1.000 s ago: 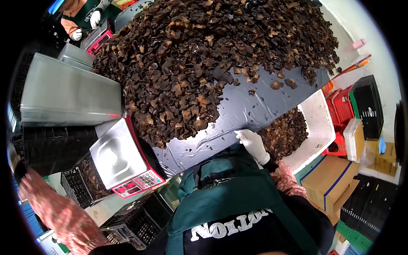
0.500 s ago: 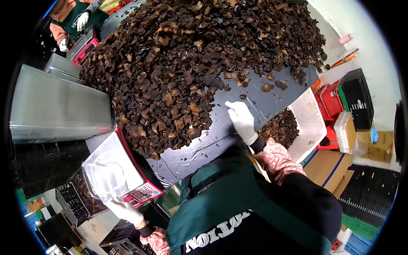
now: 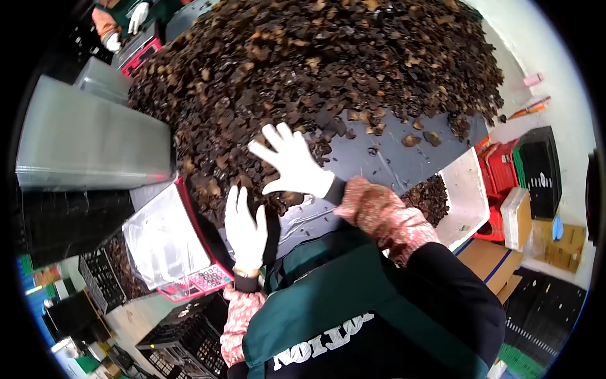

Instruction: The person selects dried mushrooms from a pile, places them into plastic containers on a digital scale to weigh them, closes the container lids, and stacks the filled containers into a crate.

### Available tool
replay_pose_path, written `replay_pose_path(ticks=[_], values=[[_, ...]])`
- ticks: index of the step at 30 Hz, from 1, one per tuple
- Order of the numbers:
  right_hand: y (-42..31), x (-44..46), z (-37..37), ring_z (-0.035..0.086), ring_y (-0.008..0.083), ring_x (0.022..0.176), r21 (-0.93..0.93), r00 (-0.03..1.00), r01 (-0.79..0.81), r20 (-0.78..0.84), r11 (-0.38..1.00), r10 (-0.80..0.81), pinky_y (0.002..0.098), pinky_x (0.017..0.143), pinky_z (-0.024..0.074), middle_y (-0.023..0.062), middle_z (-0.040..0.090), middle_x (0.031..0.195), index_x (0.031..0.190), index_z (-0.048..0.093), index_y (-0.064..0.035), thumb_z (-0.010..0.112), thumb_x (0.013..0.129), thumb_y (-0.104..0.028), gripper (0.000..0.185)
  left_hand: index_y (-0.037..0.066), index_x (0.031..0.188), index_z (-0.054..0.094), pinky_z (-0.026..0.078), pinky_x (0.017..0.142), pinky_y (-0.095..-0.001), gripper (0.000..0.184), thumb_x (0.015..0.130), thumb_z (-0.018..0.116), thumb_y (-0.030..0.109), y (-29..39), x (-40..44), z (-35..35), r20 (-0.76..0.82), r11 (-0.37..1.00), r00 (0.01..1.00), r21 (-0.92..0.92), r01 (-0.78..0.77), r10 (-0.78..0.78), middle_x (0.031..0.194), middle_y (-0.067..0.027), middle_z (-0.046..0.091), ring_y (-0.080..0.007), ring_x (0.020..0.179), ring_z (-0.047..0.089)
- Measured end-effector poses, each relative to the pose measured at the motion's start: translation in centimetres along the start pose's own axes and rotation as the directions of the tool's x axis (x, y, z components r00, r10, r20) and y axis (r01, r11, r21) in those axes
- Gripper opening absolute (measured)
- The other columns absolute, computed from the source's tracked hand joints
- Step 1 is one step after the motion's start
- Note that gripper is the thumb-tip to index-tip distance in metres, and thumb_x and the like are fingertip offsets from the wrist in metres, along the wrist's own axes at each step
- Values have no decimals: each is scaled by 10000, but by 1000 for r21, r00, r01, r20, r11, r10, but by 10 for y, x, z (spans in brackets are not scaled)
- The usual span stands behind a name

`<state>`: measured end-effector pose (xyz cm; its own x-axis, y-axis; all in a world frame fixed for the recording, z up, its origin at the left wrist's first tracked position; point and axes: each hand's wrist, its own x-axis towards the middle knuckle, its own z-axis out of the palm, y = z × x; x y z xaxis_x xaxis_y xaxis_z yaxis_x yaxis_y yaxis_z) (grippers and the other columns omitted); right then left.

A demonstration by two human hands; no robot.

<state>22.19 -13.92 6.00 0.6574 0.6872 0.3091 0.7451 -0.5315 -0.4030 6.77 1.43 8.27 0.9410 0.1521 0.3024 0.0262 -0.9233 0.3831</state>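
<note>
A big heap of dark brown wood ear mushrooms (image 3: 265, 82) covers most of the grey-topped table (image 3: 385, 151). My right hand (image 3: 290, 163), in a white glove, is held over the near edge of the heap with its fingers spread. To its left, my left hand (image 3: 245, 230), also white-gloved, has its fingers stretched out at the heap's near corner. Neither hand holds anything that I can see; whether the fingertips touch the mushrooms is unclear. Beside my left hand stands a red-rimmed scale (image 3: 205, 278) with a clear plastic bag (image 3: 164, 246) lying on it.
Stacked clear plastic bins (image 3: 91, 142) stand left of the heap. A white box (image 3: 464, 199) with more mushrooms sits at the right. Below left are black crates (image 3: 101, 284). Another person's gloved hand (image 3: 137, 18) is at a second scale (image 3: 140, 55), top left.
My left hand has left the scale's front edge and moved up and right to the heap. My right hand has swung left from the bare tabletop to the heap, fingers now spread.
</note>
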Motion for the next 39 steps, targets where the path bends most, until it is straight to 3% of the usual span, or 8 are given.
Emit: replay_pose_path(ticks=[6, 10, 16, 21, 24, 29, 33, 39], values=[[14, -17, 14, 474, 352, 1228, -43, 986, 166, -20, 985, -167, 451, 873, 469, 86, 551, 1361, 1109, 682, -163, 692, 796, -275, 332, 49, 1504, 350, 503, 935, -442, 743, 863, 686, 219, 13, 47, 44, 184, 993, 976, 13, 116, -117, 1390, -216, 489, -403, 1146, 579], [32, -46, 9, 523, 282, 1132, 8, 985, 156, -79, 988, -155, 404, 906, 466, 35, 608, 1264, 1111, 685, -162, 650, 792, -227, 327, 111, 1460, 447, 452, 804, -397, 652, 869, 685, 252, 20, 34, 56, 192, 972, 981, 233, -29, -17, 1139, -125, 581, -274, 959, 582], [64, -83, -2, 576, 279, 1056, 106, 974, -117, -184, 988, 135, 375, 905, 487, 44, 653, 1148, 1031, 737, -156, 684, 814, -235, 238, 117, 1205, 617, 372, 978, -456, 384, 828, 673, 158, 18, 9, 49, 31, 990, 999, 137, -40, 36, 1121, -119, 585, -311, 1076, 525], [63, -75, -24, 574, 297, 1091, 136, 985, 164, -82, 977, -154, 409, 924, 473, 109, 501, 1472, 1250, 670, -207, 698, 834, -257, 420, 113, 1186, 629, 314, 1079, -504, 385, 802, 652, 105, 19, -3, 48, -15, 992, 1000, 128, 5, -3, 1210, -126, 560, -349, 1221, 469], [50, -66, -35, 538, 316, 1195, 136, 991, 109, 56, 985, -118, 421, 963, 459, 146, 414, 1540, 1337, 628, -250, 724, 819, -295, 529, 105, 1167, 640, 340, 1050, -499, 397, 774, 645, 53, 15, -5, 51, -18, 992, 999, 115, -46, 48, 1190, -134, 559, -356, 1191, 486], [65, -65, -39, 484, 405, 1319, 235, 995, 59, -87, 970, -39, 482, 1093, 387, 212, 472, 1477, 1309, 650, -182, 824, 709, -291, 634, 83, 1078, 650, 395, 991, -452, 396, 711, 623, -61, -3, -20, 41, -104, 1000, 994, -25, -18, 16, 1119, -151, 571, -350, 1104, 537], [63, -74, -35, 337, 491, 1400, 182, 996, -65, 67, 981, 54, 549, 1115, 339, 271, 300, 1558, 1472, 478, -176, 901, 586, -385, 1004, 100, 1242, 633, 368, 1049, -480, 417, 836, 707, 161, -6, -39, 32, -43, 996, 997, -73, 59, -62, 1328, -174, 544, -377, 1220, 493], [35, -28, -13, 377, 496, 1343, 51, 976, 54, 207, 997, -63, 600, 1018, 398, 216, 246, 1599, 1542, 354, -264, 796, 702, -506, 980, 159, 1436, 500, 408, 966, -453, 625, 862, 708, 294, 16, 2, 37, 96, 993, 994, 109, 45, -55, 1419, -170, 483, -356, 1159, 516]])
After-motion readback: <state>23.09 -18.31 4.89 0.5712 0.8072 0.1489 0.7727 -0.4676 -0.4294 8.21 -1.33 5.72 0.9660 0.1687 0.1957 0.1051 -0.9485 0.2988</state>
